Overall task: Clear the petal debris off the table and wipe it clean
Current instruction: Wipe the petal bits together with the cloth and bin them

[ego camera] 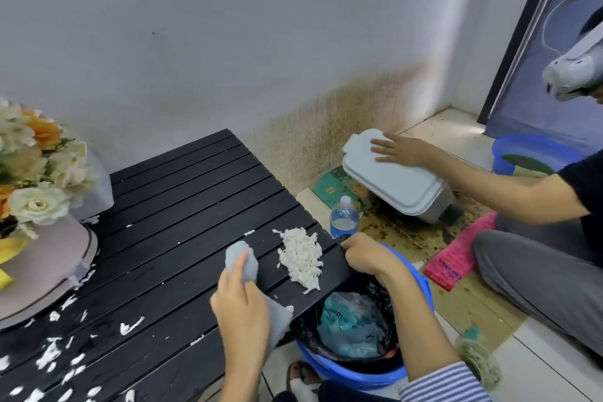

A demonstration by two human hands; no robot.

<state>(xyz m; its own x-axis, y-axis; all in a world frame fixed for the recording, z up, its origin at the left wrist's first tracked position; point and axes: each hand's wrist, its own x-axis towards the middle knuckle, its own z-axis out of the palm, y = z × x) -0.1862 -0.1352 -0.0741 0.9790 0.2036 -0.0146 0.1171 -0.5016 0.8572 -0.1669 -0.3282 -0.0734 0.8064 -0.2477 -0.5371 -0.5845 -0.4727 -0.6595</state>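
White petal scraps (55, 352) litter the near left of the black slatted table (182, 206), beside a flower arrangement (32, 173) at its left edge. The left hand (239, 300) clutches a pale cloth (243, 259) on the slats, just left of a gathered petal pile (301, 256) near the right edge. The right hand (367, 256), fingers curled, grips that edge above a blue lined bin (355, 372).

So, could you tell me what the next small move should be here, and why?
Probably sweep the cloth in the left hand rightward, pushing the white petal pile over the table edge into the blue bin. The pile lies near that edge, the bin sits below it, and the right hand is at the table's edge.
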